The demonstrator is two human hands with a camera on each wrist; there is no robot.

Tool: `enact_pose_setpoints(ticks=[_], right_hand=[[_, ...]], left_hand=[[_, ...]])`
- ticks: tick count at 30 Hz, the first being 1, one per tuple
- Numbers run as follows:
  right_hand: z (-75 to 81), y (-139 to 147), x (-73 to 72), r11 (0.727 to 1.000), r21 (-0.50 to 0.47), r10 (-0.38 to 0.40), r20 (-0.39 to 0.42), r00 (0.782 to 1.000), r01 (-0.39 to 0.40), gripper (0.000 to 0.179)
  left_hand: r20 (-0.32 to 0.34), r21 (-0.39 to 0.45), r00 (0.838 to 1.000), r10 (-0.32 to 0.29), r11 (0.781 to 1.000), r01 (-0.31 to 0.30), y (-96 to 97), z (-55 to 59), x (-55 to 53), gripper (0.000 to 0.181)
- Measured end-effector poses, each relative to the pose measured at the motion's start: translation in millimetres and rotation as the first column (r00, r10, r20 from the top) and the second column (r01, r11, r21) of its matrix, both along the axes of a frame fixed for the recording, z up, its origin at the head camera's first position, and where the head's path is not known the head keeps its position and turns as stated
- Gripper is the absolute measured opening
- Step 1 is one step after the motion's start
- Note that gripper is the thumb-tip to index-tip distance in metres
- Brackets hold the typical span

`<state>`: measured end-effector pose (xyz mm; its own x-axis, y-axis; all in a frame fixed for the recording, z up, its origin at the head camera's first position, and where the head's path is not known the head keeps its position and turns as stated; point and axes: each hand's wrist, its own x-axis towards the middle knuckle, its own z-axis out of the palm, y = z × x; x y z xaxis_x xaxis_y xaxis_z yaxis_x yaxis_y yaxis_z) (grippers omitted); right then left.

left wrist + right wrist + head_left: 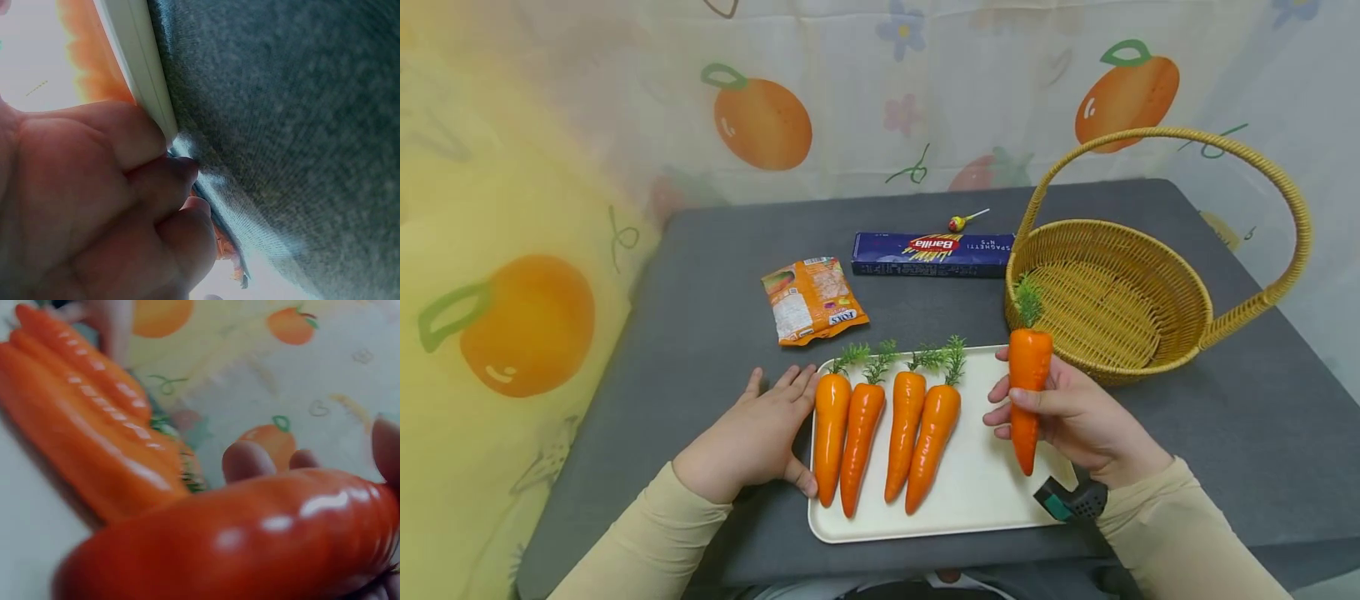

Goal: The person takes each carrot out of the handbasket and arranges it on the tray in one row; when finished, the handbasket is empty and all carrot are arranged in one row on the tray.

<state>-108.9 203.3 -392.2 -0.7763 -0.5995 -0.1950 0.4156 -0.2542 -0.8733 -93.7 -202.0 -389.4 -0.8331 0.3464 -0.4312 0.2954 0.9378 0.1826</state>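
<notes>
A shiny orange carrot (1027,392) with a green leafy top is held in my right hand (1075,408), thumb across its front, over the right part of a cream tray (981,500). Its body fills the lower part of the right wrist view. Several more carrots (830,433) lie side by side on the tray's left half, leaf ends away from me. My left hand (763,433) rests at the tray's left edge with its fingers spread and the thumb by the near-left rim. In the left wrist view, its fingers (169,187) lie against the tray's side (134,56).
A wicker basket (1180,258) with a tall handle stands right of the tray, beyond my right hand. Behind the tray lie an orange snack packet (812,300), a blue spaghetti box (932,254) and a lollipop (958,222). A printed curtain (850,92) hangs behind the grey table (715,275).
</notes>
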Motion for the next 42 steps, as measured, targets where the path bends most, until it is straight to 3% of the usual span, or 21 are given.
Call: enact_pose_setpoints(ticks=[4, 12, 17, 22, 26, 35, 42], right_hand=[[-7.6, -12, 9.1, 0.994, 0.107, -0.016, 0.053, 0.998, 0.011, 0.049], [-20.8, -17, 19.3, 0.993, 0.114, -0.005, 0.137, 0.991, -0.011, 0.049], [-24.4, -19, 23.7, 0.978, 0.21, -0.029, 0.139, 0.99, -0.001, 0.06], [-24.1, -22, 27.9, 0.953, 0.302, -0.056, 0.105, 0.993, 0.022, 0.079], [-21.1, -24, 31.4, 0.936, 0.351, -0.066, 0.084, 0.994, 0.032, 0.083], [-9.8, -28, 36.7, 0.871, 0.489, -0.029, -0.033, 0.999, 0.042, 0.073], [2.9, -12, 33.7, 0.847, 0.521, -0.015, -0.179, 0.984, 0.108, 0.064]], left_hand=[[-0.011, 0.0, 1.0, -0.004, 1.0, 0.004, -0.4, 0.7, 0.6, 0.155], [-0.01, 0.002, 1.0, -0.007, 1.0, 0.007, -1.8, 0.6, 1.8, 0.155], [-0.007, 0.001, 1.0, -0.007, 1.0, 0.007, -2.7, -0.6, 2.2, 0.156], [-0.003, 0.002, 1.0, -0.001, 1.0, 0.001, -3.3, -1.0, 2.2, 0.156], [-0.002, -0.004, 1.0, 0.001, 1.0, -0.001, -3.4, -0.8, 2.5, 0.156], [0.002, 0.0, 1.0, -0.005, 1.0, 0.005, -2.6, 0.7, 2.5, 0.155], [-0.012, -0.02, 1.0, -0.021, 1.0, 0.02, -2.8, 1.5, 3.9, 0.157]])
